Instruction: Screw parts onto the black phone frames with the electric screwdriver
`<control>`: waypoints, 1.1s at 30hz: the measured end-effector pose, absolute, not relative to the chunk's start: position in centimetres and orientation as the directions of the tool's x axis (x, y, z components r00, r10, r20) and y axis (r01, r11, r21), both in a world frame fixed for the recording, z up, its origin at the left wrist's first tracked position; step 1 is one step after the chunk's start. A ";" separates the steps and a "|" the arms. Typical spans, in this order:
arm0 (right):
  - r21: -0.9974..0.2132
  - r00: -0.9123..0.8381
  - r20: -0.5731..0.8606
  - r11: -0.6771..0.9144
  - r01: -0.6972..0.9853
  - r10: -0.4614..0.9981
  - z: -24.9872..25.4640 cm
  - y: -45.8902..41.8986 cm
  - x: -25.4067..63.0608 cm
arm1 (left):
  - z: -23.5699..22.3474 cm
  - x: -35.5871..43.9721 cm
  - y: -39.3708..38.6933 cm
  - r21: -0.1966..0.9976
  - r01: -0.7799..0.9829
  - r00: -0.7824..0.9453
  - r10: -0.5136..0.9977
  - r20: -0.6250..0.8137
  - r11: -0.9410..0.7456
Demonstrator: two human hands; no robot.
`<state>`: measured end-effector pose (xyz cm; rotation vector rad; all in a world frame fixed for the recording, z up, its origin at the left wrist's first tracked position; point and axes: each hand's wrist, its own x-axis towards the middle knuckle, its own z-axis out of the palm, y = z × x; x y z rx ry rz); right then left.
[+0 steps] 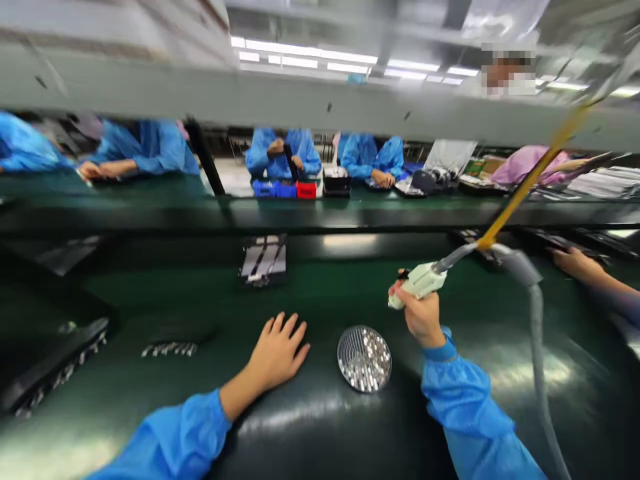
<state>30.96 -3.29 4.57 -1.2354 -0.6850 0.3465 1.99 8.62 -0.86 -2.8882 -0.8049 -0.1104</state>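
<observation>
The person's right hand [423, 313] has a clenched grip around a pale green handheld power screwdriver [419, 280], its fingers wrapped round the body and its nose angled down and inward, and the tool appears to be held clear of the worktop [320, 300], though the height is hard to judge. A firm, closed wrap like this looks like a steady way to control the tool, and the loose curve of the grey hose [536, 333] seems to keep its weight off the wrist, with a yellow cord [540, 177] rising from the same line toward the upper right. The left hand [276, 353] is released, resting palm down with its fingers spread and holding nothing, just beside a round perforated metal dish [365, 359] heaped with small silver fasteners, which lies on the worktop between the two hands. Braced flat this way, the left hand looks well placed to steady the body. Farther left lie a short row of small metal parts [169, 349] and a black fixture [55, 363] studded with metal pieces, while a black frame with silver strips [263, 260] sits ahead. A co-worker's hand [577, 265] reaches in at the right edge.
</observation>
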 end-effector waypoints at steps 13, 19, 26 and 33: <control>-0.949 0.524 0.243 0.313 -0.048 0.816 5.0 -4.0 23.1 | -1.4 2.0 8.8 -0.013 0.475 0.869 0.467 0.164 -0.880; -0.954 0.444 0.232 0.292 -0.071 0.865 3.6 -4.4 20.8 | -1.2 2.1 8.6 -0.011 0.462 0.869 0.450 0.208 -0.887; -0.958 0.449 0.222 0.278 -0.062 0.865 3.0 -4.3 20.1 | -1.2 2.1 8.5 0.067 0.470 0.857 0.473 0.204 -0.880; -0.949 0.431 0.251 0.309 -0.068 0.867 3.0 -4.3 20.2 | -1.1 2.1 8.4 -0.012 0.474 0.869 0.465 0.171 -0.881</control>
